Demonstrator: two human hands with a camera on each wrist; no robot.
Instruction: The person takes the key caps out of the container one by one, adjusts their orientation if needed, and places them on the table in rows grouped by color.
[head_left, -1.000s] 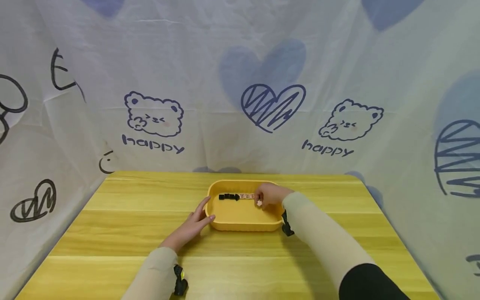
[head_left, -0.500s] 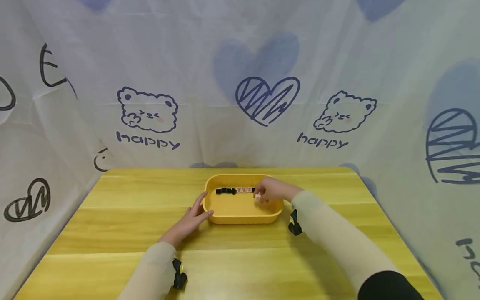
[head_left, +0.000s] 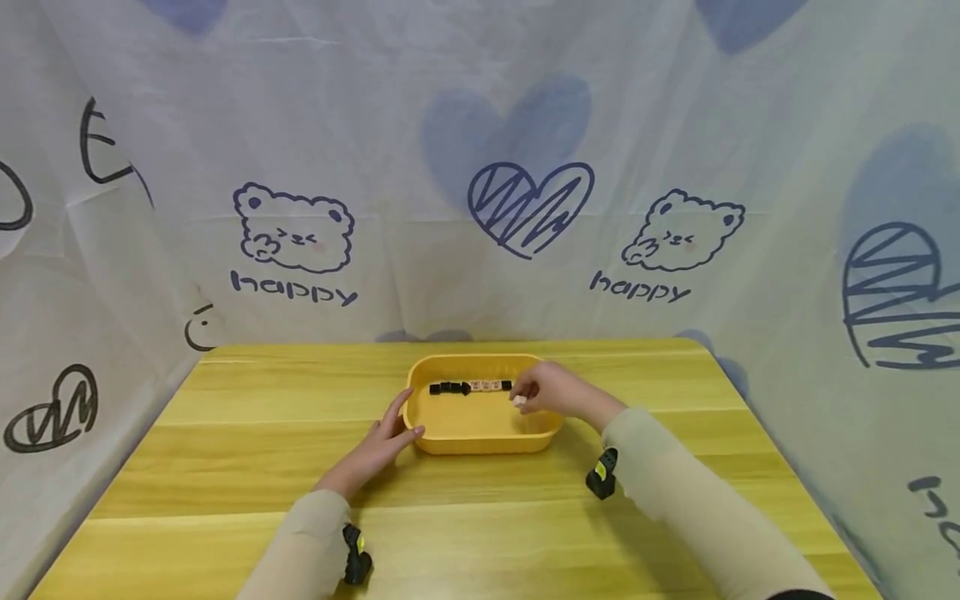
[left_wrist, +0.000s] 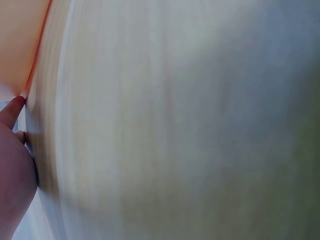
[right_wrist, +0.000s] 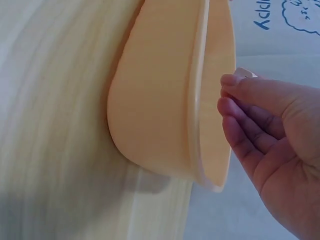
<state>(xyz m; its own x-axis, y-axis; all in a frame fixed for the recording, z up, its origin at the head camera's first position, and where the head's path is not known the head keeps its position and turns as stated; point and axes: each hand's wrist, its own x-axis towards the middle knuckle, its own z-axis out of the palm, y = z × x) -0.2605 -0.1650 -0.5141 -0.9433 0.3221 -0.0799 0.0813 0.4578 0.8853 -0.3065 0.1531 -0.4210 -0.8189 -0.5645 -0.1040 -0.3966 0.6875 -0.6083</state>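
A yellow tray (head_left: 480, 425) stands on the table, holding one row of small blocks. Dark blocks (head_left: 448, 387) form its left part, pale pink blocks (head_left: 486, 386) with reddish marks follow, and one dark block (head_left: 506, 385) ends it at the right. My right hand (head_left: 553, 390) pinches a small pale block (head_left: 519, 401) between thumb and fingertips, over the right part of the tray. In the right wrist view fingers hide most of that block (right_wrist: 245, 73). My left hand (head_left: 381, 443) rests against the tray's left end, its fairly straight fingers along the wall and thumb at the near corner.
The wooden table (head_left: 285, 400) reaches back to a pale printed cloth (head_left: 405, 250) that hangs behind and at both sides. Each wrist carries a small black device (head_left: 602, 473).
My right hand has drawn back to the right from the row with the pale block, uncovering the dark block at its right end. My left hand stays at the tray.
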